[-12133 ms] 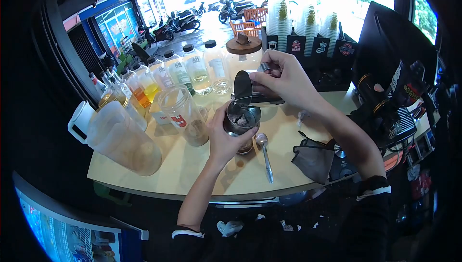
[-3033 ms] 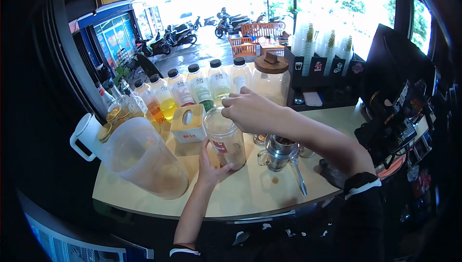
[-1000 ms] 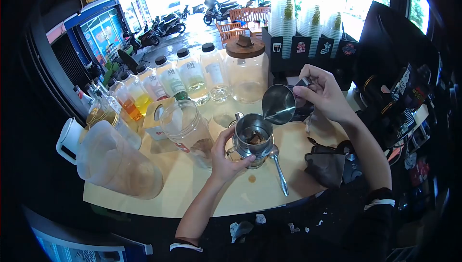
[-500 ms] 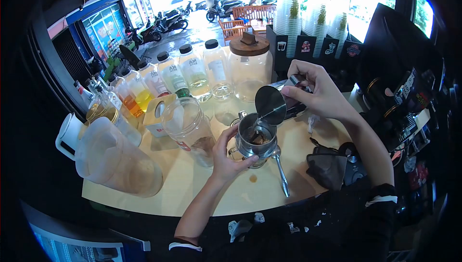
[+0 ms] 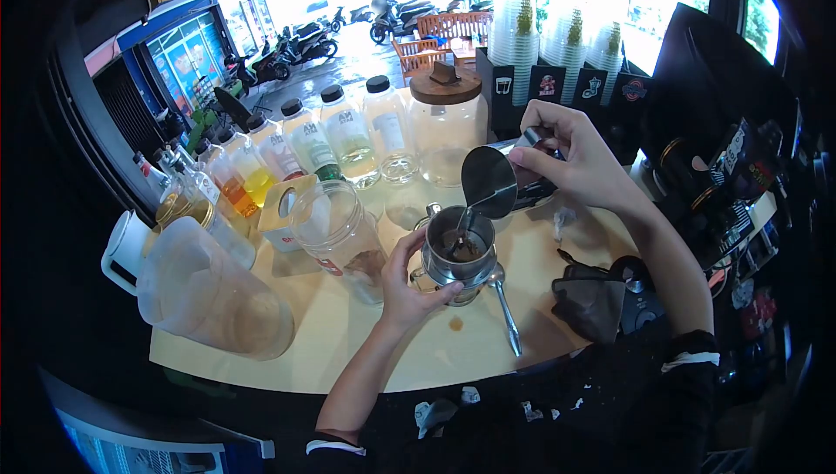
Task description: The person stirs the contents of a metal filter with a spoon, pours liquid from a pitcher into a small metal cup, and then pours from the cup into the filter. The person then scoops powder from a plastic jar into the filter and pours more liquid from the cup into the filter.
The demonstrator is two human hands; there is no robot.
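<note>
Clamped around a small steel pitcher (image 5: 489,182), my right hand (image 5: 570,161) holds it by the rear of its body, thumb on the near side and fingers wrapped over the top, wrist bent so the pitcher tips mouth-down to my left. Head view: right forearm runs in from the lower right, elbow low, sleeve cuff at the wrist edge. A thin stream leaves the pitcher lip and falls into the metal drip filter (image 5: 459,248), which sits directly below and slightly nearer to me than the pitcher; dark grounds show inside it. My left hand (image 5: 407,287) comes up from the bottom centre, forearm near vertical, fingers curled and pressed against the near-left side of the filter and the glass cup (image 5: 440,287) under it, thumb up along the rim. Filter and cup stand upright on the pale counter (image 5: 366,343). A long spoon (image 5: 503,309) lies just right of the cup, bowl touching or very close to its base; cannot tell which. An open clear jar (image 5: 341,235) stands just left of my left hand. A large plastic jug (image 5: 205,291) sits well apart, far left. A dark folded mask (image 5: 590,295) lies right of the spoon.
</note>
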